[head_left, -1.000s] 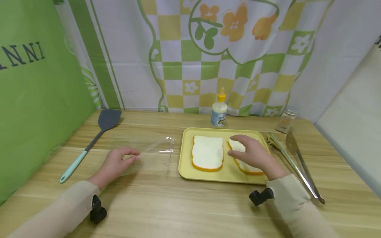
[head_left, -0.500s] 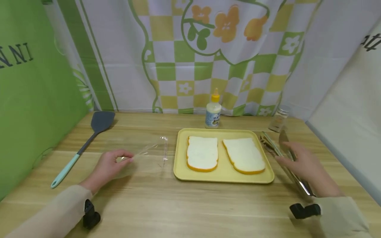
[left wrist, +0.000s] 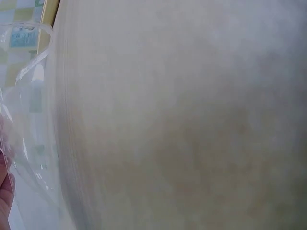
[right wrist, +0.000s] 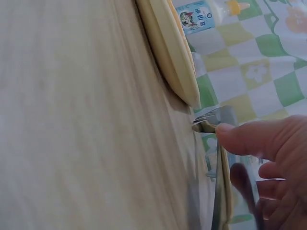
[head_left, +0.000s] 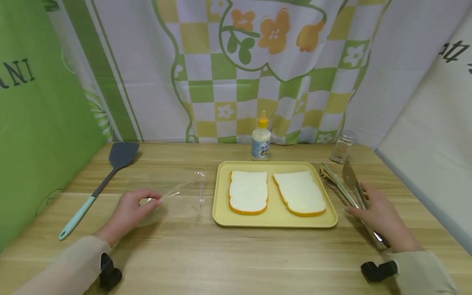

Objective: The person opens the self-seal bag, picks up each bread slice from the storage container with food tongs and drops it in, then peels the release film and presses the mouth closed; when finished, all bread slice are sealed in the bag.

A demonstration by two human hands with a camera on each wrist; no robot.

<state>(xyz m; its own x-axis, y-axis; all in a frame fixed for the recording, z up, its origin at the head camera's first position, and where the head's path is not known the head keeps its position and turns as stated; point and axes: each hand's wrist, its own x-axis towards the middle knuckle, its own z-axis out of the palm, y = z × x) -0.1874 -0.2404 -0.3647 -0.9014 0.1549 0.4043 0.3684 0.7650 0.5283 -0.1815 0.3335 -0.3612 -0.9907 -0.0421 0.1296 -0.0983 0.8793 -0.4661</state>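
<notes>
In the head view, my left hand (head_left: pixel 129 211) pinches a clear plastic bag (head_left: pixel 186 196) between thumb and fingertips. That bag also shows in the left wrist view, where the fingertips (left wrist: pixel 5 189) hold it at the left edge. My right hand (head_left: pixel 381 217) is over the metal utensils right of the tray. Its thumb and fingers stand apart on either side of a broad-bladed knife (head_left: pixel 349 174) and metal tongs (head_left: pixel 341 184). In the right wrist view the thumb (right wrist: pixel 244 139) is in front of the tongs. Whether the fingers touch the knife is hidden.
A yellow tray (head_left: pixel 239 223) bears two bread slices, left (head_left: pixel 248 192) and right (head_left: pixel 300 194). Behind it stand a yellow-capped squeeze bottle (head_left: pixel 260 141) and, farther right, a clear jar (head_left: pixel 342 146). A spatula (head_left: pixel 103 182) lies on the left. A patterned curtain (head_left: pixel 225 82) borders the table.
My right hand has left the right bread slice, which now lies fully visible on the tray, and moved right to the utensils. My left hand keeps its pinch on the plastic bag.
</notes>
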